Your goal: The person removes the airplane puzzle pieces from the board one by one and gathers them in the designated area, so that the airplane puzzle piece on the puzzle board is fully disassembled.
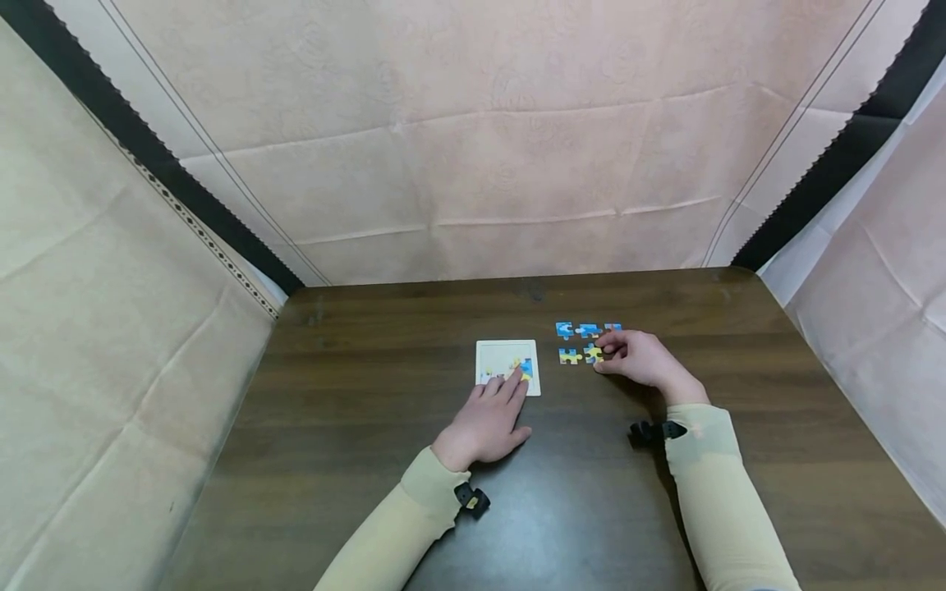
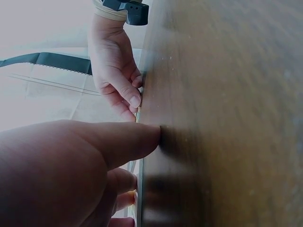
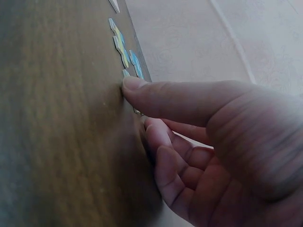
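Observation:
A white puzzle tray (image 1: pixel 505 346) lies on the table, with some yellow and blue pieces in its right part. My left hand (image 1: pixel 484 423) rests on the tray's lower side, fingers extended and fingertips over it; they hide part of the picture. In the left wrist view, the left thumb (image 2: pixel 135 142) touches the tabletop beside the tray. To the right, my right hand (image 1: pixel 643 361) pinches a yellow-and-blue jigsaw piece (image 1: pixel 592 353) at table level between thumb and forefinger. The right thumb (image 3: pixel 161 97) hides most of that piece in the right wrist view.
Beside the held piece lies another yellow-and-blue piece (image 1: pixel 570 356). Behind them is a row of blue pieces (image 1: pixel 588 330), the rightmost partly behind the right hand. The brown wooden table (image 1: pixel 369 369) ends at pale fabric walls (image 1: pixel 517 164) at the back and sides.

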`<state>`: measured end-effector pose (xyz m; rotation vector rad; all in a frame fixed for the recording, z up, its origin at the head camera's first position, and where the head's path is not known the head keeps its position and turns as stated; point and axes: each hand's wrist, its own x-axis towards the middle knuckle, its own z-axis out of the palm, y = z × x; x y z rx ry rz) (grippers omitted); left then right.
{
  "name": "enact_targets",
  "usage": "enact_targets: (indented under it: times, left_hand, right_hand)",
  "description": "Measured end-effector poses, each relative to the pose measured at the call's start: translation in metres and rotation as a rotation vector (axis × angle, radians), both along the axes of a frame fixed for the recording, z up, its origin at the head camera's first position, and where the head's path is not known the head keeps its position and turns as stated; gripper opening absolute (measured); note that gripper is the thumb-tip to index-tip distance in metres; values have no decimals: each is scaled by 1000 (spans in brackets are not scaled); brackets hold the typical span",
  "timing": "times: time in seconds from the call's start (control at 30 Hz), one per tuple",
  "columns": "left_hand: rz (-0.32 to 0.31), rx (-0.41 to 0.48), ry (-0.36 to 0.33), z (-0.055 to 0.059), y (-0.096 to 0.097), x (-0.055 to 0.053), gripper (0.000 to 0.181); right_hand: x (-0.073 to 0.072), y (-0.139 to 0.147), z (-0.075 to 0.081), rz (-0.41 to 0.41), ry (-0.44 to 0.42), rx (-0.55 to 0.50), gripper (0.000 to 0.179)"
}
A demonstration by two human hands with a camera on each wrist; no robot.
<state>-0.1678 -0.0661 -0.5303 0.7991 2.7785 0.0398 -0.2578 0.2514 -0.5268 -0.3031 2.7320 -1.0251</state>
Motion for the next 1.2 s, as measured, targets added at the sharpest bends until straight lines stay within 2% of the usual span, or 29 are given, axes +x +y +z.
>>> enact_targets:
  times: [0.27,0.53,0.77,0.9,1.07,1.2]
  left_hand:
    - [-2,-1,13,-1,1,1,82]
    - [4,-2,12,5,2,5,81]
    - [7,11,1,3,0,3,81]
    - [13,28,-9,5,-1,3,80]
    - [10,37,-8,11,-1,5,79]
    - [-1,34,3,8,0,4,80]
  right_hand:
    - [1,0,0,-11,0,-12,37]
    - [2,0,2,-4,1,-27,39]
    - [2,-13,16,-16,103,-116,39]
    - [2,-33,22,41,112,-111,36]
    - [1,-67,21,166,86,-85,33]
    - [0,-92,20,216,90,-50,30]
